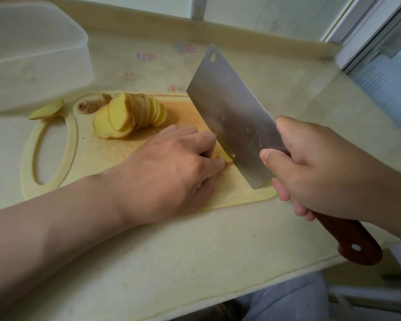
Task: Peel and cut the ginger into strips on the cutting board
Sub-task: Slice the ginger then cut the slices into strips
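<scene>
Left hand (171,163) lies palm-down on the cutting board (97,158), fingers curled under w/ knuckles fwd, tips pinning a small yellow ginger piece (226,156) to the board; thumb tucked in at the near side of that piece. Right hand (322,172) grips the cleaver (229,112) where blade meets handle: thumb pressed on the blade's flat, other fingers wrapped under the reddish-brown wood handle (354,242), which sticks out toward the person w/ 1 metal rivet showing. Blade stands roughly upright, edge down at the board, its flat right against the left knuckles & the ginger piece at the edge; can't tell how deep the cut is. Yellow bits cling to the steel, and 1 hang hole shows at the far top corner. Farther back-left on the board, a fanned row of peeled ginger slices (130,117) leans overlapping, apart from the blade. Just behind that row sits a brown unpeeled ginger knob (92,104). 1 more loose ginger slice (47,110) lies off the board at its far-left corner, by the oval handle cutout, btwn the board & a translucent white plastic container (33,54). Board is pale yellow, on a cream countertop (195,251) w/ faint pink & purple marks near the back. Window frame (368,31) at right.
</scene>
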A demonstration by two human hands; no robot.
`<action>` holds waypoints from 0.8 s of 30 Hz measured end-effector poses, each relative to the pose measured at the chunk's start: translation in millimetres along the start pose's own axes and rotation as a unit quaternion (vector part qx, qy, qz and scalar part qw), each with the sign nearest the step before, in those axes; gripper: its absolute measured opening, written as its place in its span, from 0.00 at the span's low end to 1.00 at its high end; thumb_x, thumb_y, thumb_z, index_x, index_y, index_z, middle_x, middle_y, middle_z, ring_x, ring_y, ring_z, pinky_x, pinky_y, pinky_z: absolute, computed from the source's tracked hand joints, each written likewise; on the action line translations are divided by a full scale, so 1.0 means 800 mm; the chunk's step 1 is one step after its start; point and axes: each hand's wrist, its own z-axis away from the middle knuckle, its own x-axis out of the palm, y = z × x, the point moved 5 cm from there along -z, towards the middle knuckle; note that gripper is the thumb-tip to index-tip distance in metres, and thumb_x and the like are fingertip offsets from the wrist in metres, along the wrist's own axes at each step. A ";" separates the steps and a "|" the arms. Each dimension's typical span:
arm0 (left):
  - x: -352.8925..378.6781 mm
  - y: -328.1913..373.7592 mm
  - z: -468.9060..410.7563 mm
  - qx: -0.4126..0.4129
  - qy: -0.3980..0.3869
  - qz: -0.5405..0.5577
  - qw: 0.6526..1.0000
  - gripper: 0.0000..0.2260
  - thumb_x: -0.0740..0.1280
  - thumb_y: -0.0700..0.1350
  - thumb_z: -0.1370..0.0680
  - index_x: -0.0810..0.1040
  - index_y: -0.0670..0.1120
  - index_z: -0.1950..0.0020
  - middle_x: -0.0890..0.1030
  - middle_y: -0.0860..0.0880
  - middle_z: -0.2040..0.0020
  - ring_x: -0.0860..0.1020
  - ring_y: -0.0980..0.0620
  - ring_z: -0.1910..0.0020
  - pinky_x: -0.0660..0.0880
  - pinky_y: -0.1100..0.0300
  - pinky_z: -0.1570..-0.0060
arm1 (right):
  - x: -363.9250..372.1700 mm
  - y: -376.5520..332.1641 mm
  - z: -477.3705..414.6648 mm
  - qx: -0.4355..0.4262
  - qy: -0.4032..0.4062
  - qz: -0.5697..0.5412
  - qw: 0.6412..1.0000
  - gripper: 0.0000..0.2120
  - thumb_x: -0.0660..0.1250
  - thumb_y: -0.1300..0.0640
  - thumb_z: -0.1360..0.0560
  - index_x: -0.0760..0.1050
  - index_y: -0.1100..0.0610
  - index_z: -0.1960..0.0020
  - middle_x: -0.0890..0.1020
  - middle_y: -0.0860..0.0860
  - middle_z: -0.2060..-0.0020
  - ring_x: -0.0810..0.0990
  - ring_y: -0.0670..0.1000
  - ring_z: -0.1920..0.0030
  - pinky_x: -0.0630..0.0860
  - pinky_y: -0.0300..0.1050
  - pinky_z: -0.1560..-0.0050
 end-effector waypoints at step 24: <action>0.001 0.000 -0.001 0.010 0.012 -0.001 1.000 0.11 0.64 0.47 0.20 0.84 0.46 0.53 0.73 0.49 0.59 0.71 0.48 0.62 0.70 0.51 0.62 | 0.000 -0.014 -0.002 0.010 -0.019 0.046 0.999 0.13 0.58 0.51 0.15 0.67 0.57 0.55 0.80 0.57 0.70 0.77 0.49 0.81 0.76 0.43 0.79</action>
